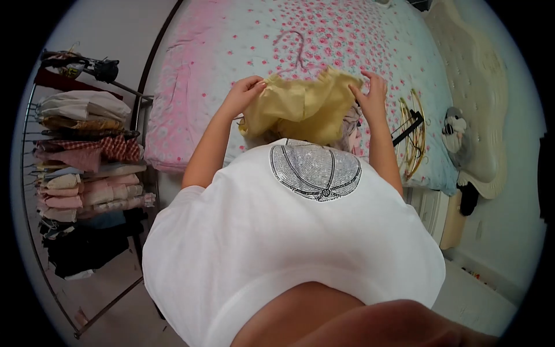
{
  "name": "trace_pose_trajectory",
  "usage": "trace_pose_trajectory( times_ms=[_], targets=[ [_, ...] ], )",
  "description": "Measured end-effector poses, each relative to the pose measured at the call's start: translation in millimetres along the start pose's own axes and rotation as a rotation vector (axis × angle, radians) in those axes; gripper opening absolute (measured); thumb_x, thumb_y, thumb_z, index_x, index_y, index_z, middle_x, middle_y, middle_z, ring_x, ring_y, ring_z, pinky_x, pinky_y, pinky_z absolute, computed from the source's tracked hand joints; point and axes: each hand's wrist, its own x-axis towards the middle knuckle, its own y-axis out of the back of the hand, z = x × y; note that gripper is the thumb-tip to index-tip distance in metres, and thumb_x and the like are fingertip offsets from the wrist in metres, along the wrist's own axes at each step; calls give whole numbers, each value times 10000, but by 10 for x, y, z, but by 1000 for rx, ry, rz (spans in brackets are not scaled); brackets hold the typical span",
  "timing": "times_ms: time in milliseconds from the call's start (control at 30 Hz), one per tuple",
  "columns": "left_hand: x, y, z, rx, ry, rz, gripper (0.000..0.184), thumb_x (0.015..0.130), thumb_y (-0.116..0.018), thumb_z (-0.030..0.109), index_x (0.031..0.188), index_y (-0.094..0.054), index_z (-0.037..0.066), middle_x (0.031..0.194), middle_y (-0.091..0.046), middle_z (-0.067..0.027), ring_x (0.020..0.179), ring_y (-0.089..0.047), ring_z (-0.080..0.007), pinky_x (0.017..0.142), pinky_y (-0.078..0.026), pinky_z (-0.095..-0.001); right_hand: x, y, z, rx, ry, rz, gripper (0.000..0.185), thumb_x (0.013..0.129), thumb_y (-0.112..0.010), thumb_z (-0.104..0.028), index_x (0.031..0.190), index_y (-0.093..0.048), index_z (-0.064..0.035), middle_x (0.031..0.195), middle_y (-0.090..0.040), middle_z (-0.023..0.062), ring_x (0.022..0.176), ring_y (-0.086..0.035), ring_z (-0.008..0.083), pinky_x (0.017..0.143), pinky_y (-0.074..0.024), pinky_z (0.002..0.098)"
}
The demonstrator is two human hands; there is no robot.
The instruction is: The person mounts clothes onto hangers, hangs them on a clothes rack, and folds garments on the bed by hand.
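A pale yellow garment [300, 107] hangs in loose folds in front of my chest, over the bed. My left hand [247, 93] pinches its upper left edge between thumb and fingers. At the upper right corner, my right hand [371, 97] grips the cloth more loosely, the thumb on the near side and the index finger stretched out. A pink clothes hanger [300, 49] lies along the garment's top, its hook pointing away from me. Some greyish-pink cloth [351, 127] shows partly behind the garment's right side; its kind is hidden.
The bed has a floral sheet [219, 52]. Several hangers [413, 136], yellowish and black, lie at its right, near a soft toy [455, 124] by the cream headboard [477, 92]. To the left stands a metal clothes rack [28, 121] with several hanging garments [87, 150].
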Motion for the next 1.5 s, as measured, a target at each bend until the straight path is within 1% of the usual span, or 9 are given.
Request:
trace_pose_trajectory(
  times_ms=[300, 400, 567, 900, 1000, 1033, 1167, 1300, 1500],
  targets=[
    [385, -887, 228, -569, 197, -15, 280, 839, -427, 169, 1052, -542, 28, 998, -543, -50, 868, -521, -114, 740, -419, -237, -212, -638, -904, 1195, -864, -652, 428, 812, -592, -298, 1106, -440, -28, 972, -529, 60, 818, -507, 150, 717, -408, 263],
    [431, -1037, 265, -737, 127, -99, 325, 828, -384, 133, 1101, -509, 10, 1057, -526, -61, 936, -509, -119, 803, -397, -226, -233, -750, -859, 1263, -775, -456, 501, 811, -593, -334, 1147, -397, -19, 1011, -523, 70, 834, -501, 138, 710, -409, 258],
    [226, -947, 109, -547, 117, -296, 372, 772, -396, 78, 1123, -495, 3, 1073, -523, -55, 997, -478, -134, 849, -380, -252, -321, -499, -405, 1206, -742, -798, 473, 749, -498, -39, 1208, -394, 1, 1091, -512, 84, 989, -488, 157, 829, -392, 250],
    [-154, -413, 240, 868, -535, 688, 282, 752, -535, 101, 1028, -519, 47, 1016, -534, -142, 968, -488, -296, 821, -389, -356, -454, 691, 381, 1272, -646, -1121, 492, 761, -573, -70, 1225, -424, 0, 1146, -519, 41, 1039, -477, 111, 898, -359, 254],
    [-221, -445, 439, 877, -603, 248, 274, 784, -550, 154, 1034, -512, 49, 984, -551, -142, 905, -514, -281, 782, -402, -379, -425, 861, 608, 1310, -600, -1231, 492, 760, -588, -90, 1221, -439, -4, 1106, -548, 37, 987, -503, 98, 859, -387, 247],
    [-186, -445, 402, 760, -334, -32, 287, 821, -535, 201, 1074, -498, 71, 867, -568, -115, 813, -534, -270, 806, -372, -365, -420, 893, 646, 1317, -603, -1248, 491, 759, -593, -94, 1218, -443, -4, 1100, -552, 36, 981, -507, 94, 849, -392, 245],
    [-297, -613, 241, 608, -251, 80, 190, 834, -510, 198, 959, -545, 59, 781, -564, -111, 727, -529, -273, 676, -408, -334, -344, 867, 765, 1312, -579, -1285, 434, 776, -589, -114, 1181, -478, -3, 1035, -569, 25, 918, -515, 77, 805, -402, 235],
    [-613, -626, 328, 602, -155, 295, 182, 835, -496, 236, 887, -556, 73, 747, -554, -100, 697, -534, -278, 622, -416, -346, -265, 651, 766, 682, -394, -1076, 304, 822, -563, -165, 1096, -535, -37, 907, -562, 19, 814, -511, 93, 754, -412, 248],
    [-1133, -428, 322, 572, -1, 409, 176, 820, -512, 234, 877, -568, 78, 755, -561, -98, 689, -536, -284, 607, -417, -347, -439, 302, 379, 901, -466, -757, 227, 801, -583, -112, 1009, -580, -21, 793, -557, 6, 714, -506, 88, 654, -422, 220]
  ],
)
